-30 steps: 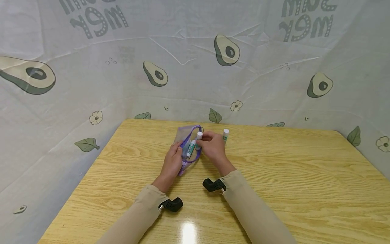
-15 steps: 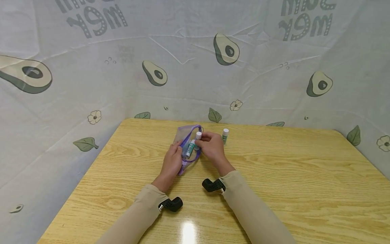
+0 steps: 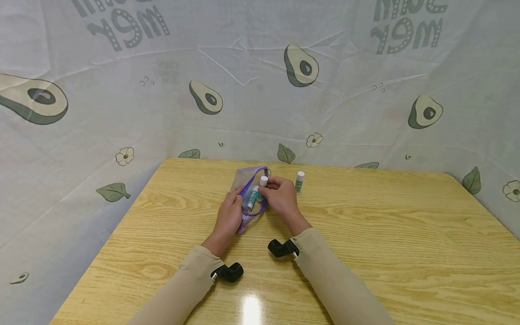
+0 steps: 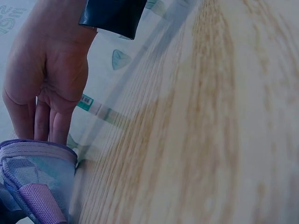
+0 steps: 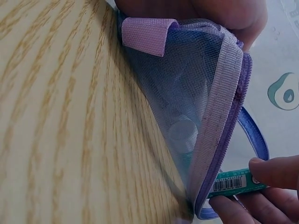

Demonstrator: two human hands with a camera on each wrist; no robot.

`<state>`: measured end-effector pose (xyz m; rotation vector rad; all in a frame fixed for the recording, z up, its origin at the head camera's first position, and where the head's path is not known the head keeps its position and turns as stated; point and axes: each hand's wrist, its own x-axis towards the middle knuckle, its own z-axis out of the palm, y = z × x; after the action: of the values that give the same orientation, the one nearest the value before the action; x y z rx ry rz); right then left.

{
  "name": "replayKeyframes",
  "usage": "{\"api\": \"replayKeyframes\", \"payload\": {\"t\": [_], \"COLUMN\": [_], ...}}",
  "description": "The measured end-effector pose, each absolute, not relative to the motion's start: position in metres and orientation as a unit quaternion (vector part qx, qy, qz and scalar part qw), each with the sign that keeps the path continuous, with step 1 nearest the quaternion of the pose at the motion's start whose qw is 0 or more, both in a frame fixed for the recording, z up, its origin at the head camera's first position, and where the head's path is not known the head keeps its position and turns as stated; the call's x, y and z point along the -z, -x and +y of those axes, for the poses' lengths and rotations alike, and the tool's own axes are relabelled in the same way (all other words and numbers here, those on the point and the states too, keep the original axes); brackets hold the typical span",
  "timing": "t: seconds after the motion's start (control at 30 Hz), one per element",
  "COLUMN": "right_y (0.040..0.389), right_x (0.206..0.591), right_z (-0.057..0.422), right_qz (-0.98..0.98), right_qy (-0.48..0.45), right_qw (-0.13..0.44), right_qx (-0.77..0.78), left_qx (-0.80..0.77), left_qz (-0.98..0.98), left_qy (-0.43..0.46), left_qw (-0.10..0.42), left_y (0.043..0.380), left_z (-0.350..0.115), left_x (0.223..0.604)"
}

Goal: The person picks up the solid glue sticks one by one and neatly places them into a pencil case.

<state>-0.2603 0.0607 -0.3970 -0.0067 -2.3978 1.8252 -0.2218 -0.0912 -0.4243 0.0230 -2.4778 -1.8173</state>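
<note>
In the head view my left hand (image 3: 230, 215) grips a purple-edged mesh zip pouch (image 3: 243, 177) by its left side, its mouth spread open. A green-and-white glue stick (image 3: 252, 197) lies within the pouch. My right hand (image 3: 282, 197) pinches another glue stick (image 3: 263, 181) at the mouth, white cap up. The right wrist view shows that held stick's barcode label (image 5: 230, 182) between thumb and fingers, its lower end behind the zip edge. Through the mesh (image 5: 182, 74) a pale round end (image 5: 182, 129) shows faintly.
A third glue stick (image 3: 299, 182) stands upright on the wooden table (image 3: 386, 239), just right of my right hand. Behind the table hangs a pale cloth (image 3: 252, 126) printed with avocados. A black camera mount (image 3: 283, 248) sticks out from the right wrist, another (image 3: 229, 272) from the left.
My right hand has shifted slightly left and lowered the glue stick a little farther into the pouch mouth. My left hand keeps its hold on the pouch.
</note>
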Motion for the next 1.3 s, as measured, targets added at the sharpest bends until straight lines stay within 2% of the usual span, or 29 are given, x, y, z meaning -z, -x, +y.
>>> {"api": "replayKeyframes", "payload": {"t": [1.3], "right_y": [0.2612], "right_x": [0.4031], "right_z": [0.0579], "right_qz": [-0.705], "right_qy": [0.084], "right_qw": [0.015], "right_qx": [-0.704], "left_qx": [0.598], "left_qz": [-0.801], "left_qy": [-0.010], "left_qw": [0.024], "left_y": [0.2215], "left_z": [-0.0912], "left_x": [0.4250]}}
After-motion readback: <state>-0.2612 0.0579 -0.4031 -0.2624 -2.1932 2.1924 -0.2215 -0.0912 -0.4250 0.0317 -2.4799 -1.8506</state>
